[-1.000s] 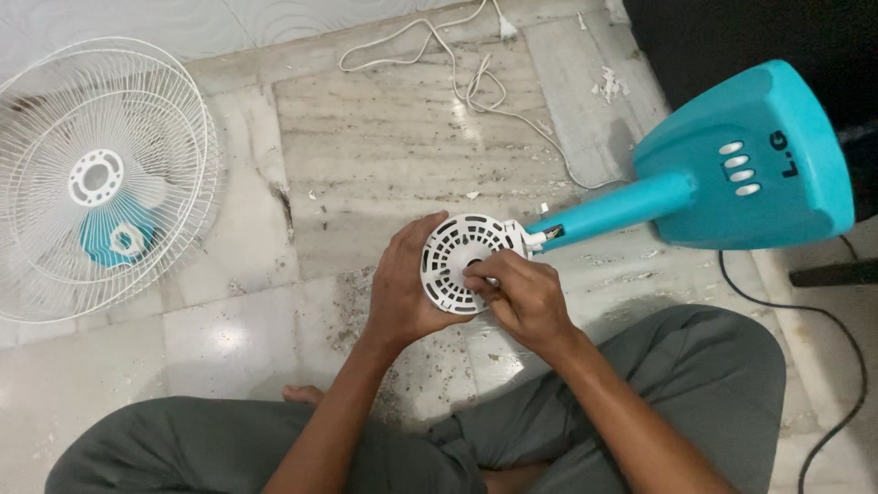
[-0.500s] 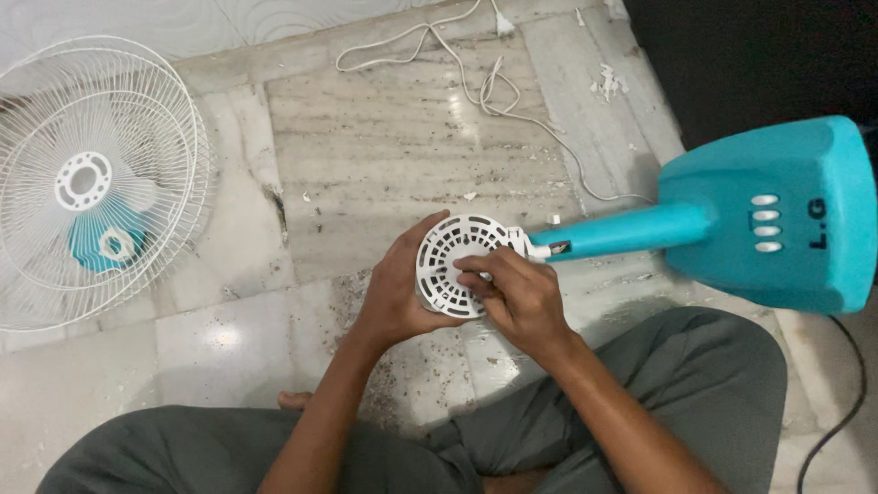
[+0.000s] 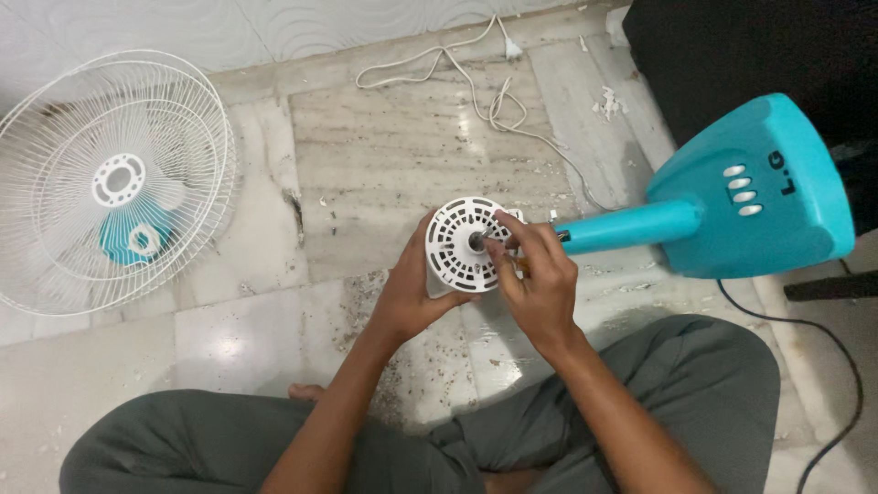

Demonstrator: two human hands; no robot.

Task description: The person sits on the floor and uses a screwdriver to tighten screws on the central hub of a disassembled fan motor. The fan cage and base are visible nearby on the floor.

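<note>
A white round fan motor housing (image 3: 460, 241) with slotted vents faces up at me, joined to a turquoise stem (image 3: 631, 226) and a turquoise fan base (image 3: 759, 192) with white buttons. My left hand (image 3: 412, 293) grips the housing from its left and underside. My right hand (image 3: 535, 274) rests on the housing's right side, its fingertips pinched at the central shaft. What the fingers hold there is too small to tell.
Two white wire fan guards (image 3: 110, 183) lie stacked on the marble floor at the left, over a turquoise blade hub. A white power cord (image 3: 476, 82) trails at the back. A black cable (image 3: 837, 366) runs at the right. Dust and debris litter the floor near my crossed legs.
The fan base has swung back leftward in view from half a second ago. My right fingers have shifted toward the centre of the housing. The left hand keeps its grip.
</note>
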